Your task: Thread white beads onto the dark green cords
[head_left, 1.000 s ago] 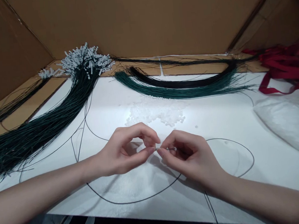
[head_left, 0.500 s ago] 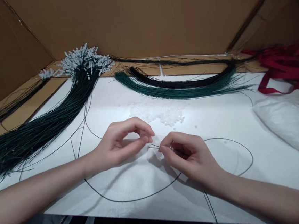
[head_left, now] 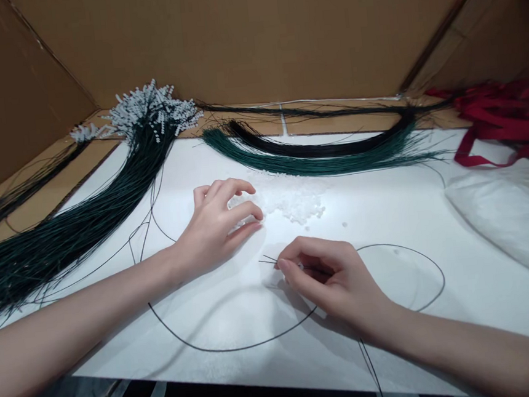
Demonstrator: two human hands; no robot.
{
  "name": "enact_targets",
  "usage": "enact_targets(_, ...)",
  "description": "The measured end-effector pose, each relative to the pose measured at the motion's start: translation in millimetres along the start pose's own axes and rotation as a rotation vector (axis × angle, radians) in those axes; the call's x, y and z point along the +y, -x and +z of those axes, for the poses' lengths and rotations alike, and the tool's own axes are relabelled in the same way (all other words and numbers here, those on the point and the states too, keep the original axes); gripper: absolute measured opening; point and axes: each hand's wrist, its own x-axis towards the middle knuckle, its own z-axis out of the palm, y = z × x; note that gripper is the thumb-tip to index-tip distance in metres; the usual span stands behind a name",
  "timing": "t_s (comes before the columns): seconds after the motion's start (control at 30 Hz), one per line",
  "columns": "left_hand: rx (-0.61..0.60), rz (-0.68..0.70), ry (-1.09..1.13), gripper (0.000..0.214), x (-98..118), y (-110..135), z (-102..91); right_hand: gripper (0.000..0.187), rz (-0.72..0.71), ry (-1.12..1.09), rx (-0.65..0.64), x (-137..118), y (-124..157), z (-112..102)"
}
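Note:
My right hand [head_left: 329, 276] pinches the end of a thin dark wire [head_left: 240, 347], whose tip pokes out to the left of thumb and forefinger; the wire loops over the white sheet [head_left: 386, 212] in front of me. My left hand [head_left: 218, 221] has reached forward to the edge of a small pile of clear white beads [head_left: 292, 199], fingers curled down with thumb and forefinger closing on the beads. Whether a bead is between the fingertips I cannot make out.
A thick bundle of dark green wires with beaded white tips [head_left: 149, 106] fans along the left. More green and black wire bundles [head_left: 316, 154] lie across the back. Red ribbon [head_left: 503, 119] is at the far right, a clear plastic bag [head_left: 511, 220] below it. Cardboard walls surround the area.
My left hand let go of the wire tip and moved forward and up to the bead pile. My right hand stayed put, still pinching the wire.

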Motion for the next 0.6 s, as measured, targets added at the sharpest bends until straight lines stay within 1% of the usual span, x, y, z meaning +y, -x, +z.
enact_targets(0.23,-0.025,0.002,0.023,0.005,-0.2,-0.7,-0.1,0.015,-0.008,0.011,0.007,-1.2,0.0,0.2)
enact_targets(0.47,-0.027,0.025,-0.009,0.006,0.3,0.2,-2.0,0.013,-0.084,0.043,0.064,0.1,-0.1,0.2)
enact_targets(0.6,-0.052,-0.018,0.011,0.005,-0.4,-0.7,-1.4,0.013,-0.096,0.052,0.066,0.0,-1.0,-0.7)
